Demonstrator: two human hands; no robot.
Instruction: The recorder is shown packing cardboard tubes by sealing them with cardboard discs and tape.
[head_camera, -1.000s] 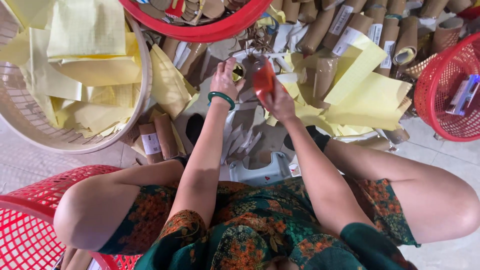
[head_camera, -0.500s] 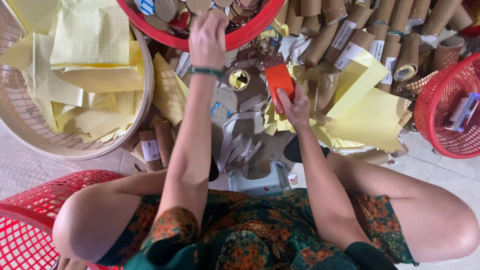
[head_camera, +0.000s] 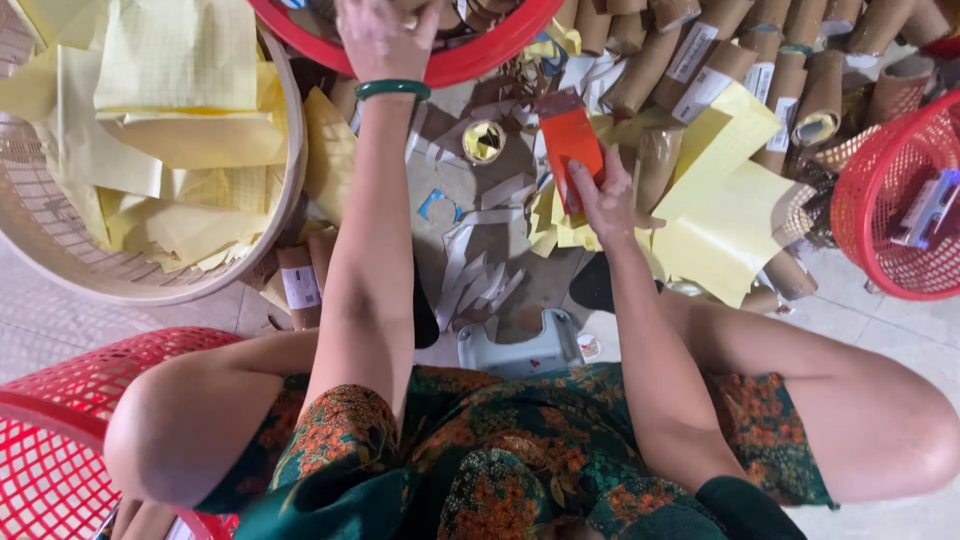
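Note:
My left hand (head_camera: 385, 35), with a green bangle (head_camera: 392, 89) on the wrist, reaches into the red basket (head_camera: 470, 62) at the top, resting on the brown tubes inside; whether it grips one is hidden. My right hand (head_camera: 600, 195) holds up a flat orange-red piece (head_camera: 570, 145) with a brown end, over the littered floor. A round shiny gold lid (head_camera: 483, 141) lies on the floor between my arms. Grey paper strips (head_camera: 478, 280) lie below it.
A pale woven basket (head_camera: 170, 285) full of yellow paper sheets (head_camera: 175, 90) sits at left. Cardboard tubes (head_camera: 740, 70) are piled at top right, with yellow sheets (head_camera: 715, 220) beneath them. Red baskets stand at right (head_camera: 880, 230) and lower left (head_camera: 60, 440). A small grey stool (head_camera: 520, 350) sits by my knees.
My left hand left the orange-red piece and stretched up into the red basket at the top. My right hand kept the piece and stayed roughly where it was.

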